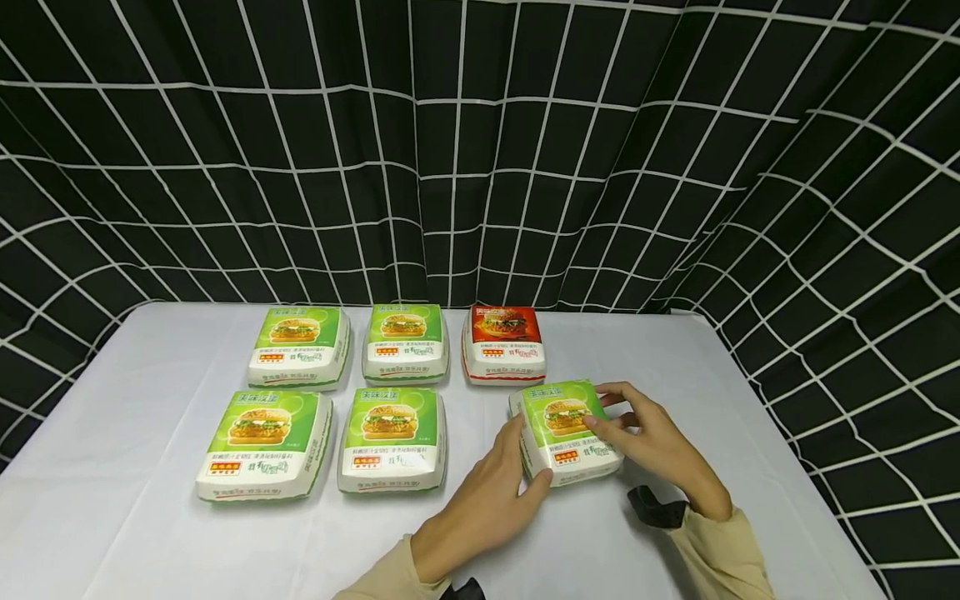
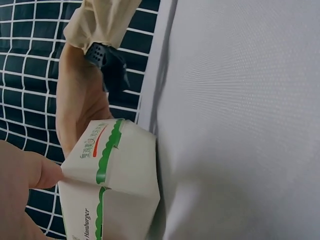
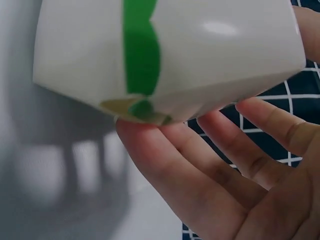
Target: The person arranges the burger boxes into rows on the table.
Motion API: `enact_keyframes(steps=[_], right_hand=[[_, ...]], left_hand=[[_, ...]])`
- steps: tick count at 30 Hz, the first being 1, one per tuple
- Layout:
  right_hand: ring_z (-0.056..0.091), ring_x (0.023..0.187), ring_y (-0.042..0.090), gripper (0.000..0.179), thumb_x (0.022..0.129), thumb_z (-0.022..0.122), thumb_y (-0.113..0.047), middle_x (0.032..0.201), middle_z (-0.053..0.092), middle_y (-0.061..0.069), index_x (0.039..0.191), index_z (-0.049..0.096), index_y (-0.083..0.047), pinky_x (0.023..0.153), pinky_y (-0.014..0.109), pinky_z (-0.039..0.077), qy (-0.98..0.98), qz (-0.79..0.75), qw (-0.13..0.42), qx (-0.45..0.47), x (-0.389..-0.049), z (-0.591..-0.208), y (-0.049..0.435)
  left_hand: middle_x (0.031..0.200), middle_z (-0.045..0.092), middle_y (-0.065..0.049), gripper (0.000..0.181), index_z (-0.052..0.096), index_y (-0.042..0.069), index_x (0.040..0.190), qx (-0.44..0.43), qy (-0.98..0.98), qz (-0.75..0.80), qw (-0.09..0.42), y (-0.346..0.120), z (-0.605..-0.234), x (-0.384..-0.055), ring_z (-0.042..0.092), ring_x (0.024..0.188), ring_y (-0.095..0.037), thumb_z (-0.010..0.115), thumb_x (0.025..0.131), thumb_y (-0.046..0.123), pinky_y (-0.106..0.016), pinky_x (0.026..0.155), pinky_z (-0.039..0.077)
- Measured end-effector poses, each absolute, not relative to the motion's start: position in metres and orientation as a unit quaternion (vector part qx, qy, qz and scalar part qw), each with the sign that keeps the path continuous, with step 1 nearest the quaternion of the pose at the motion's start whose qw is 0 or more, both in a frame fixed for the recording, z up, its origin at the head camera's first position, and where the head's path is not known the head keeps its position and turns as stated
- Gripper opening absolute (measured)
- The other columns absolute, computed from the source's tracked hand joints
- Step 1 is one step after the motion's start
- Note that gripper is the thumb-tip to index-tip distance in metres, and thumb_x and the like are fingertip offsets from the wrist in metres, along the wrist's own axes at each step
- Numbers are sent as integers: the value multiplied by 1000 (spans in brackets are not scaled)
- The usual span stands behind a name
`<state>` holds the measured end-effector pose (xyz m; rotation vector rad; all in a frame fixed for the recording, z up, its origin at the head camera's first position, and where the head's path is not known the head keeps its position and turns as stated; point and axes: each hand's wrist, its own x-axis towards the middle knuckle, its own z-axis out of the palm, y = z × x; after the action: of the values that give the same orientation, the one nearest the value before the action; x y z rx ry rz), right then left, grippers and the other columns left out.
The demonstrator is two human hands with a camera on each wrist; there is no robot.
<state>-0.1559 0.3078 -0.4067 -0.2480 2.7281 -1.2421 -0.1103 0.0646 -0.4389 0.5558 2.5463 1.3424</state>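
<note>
Both hands are at a green-and-white burger box (image 1: 564,429), set slightly askew at the right of the table. My left hand (image 1: 487,492) grips its near left corner, the thumb on the front edge and the fingers along the left side. At the opposite side, my right hand (image 1: 652,433) holds it with the thumb on the lid and the fingers at the far right corner. The right wrist view shows fingertips (image 3: 145,140) touching the box's edge. The lid is closed in the left wrist view. Whether the base rests fully on the table cannot be told.
A red burger box (image 1: 505,346) stands behind the held one. Several green burger boxes, among them a front one (image 1: 392,440) and a back left one (image 1: 298,348), form two rows to the left. A black gridded curtain (image 1: 450,150) surrounds the white table (image 1: 135,433).
</note>
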Motion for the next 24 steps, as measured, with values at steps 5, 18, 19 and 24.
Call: enact_keyframes(steps=[5, 18, 19, 24], right_hand=[[66, 86, 20, 53, 95, 67, -31, 126, 57, 22, 137, 50, -4, 67, 26, 52, 909, -404, 69, -82, -156, -409, 301], [65, 89, 18, 54, 95, 67, -28, 127, 56, 22, 140, 48, -4, 73, 28, 53, 897, -418, 90, -111, -152, -414, 288], [65, 89, 18, 55, 95, 67, -28, 128, 55, 22, 140, 47, -4, 75, 29, 53, 895, -421, 93, -112, -152, -414, 287], [66, 90, 18, 58, 93, 69, -26, 133, 52, 23, 141, 44, -4, 82, 30, 53, 883, -440, 114, -115, -152, -415, 283]], left_hand=[[160, 29, -21, 76, 14, 3, 157, 170, 866, 459, 106, 60, -437, -107, 41, 141, -34, 49, 100, 38, -53, 109, 42], [163, 9, -29, 69, 10, -5, 156, 135, 857, 488, 93, 51, -434, -99, 22, 148, -41, 38, 100, 23, -59, 117, 29], [163, 9, -30, 68, 10, -5, 156, 133, 858, 488, 90, 50, -434, -99, 21, 149, -41, 37, 100, 22, -59, 117, 28], [162, 8, -31, 67, 11, -6, 156, 122, 863, 486, 69, 49, -434, -100, 15, 150, -41, 37, 99, 19, -59, 119, 24]])
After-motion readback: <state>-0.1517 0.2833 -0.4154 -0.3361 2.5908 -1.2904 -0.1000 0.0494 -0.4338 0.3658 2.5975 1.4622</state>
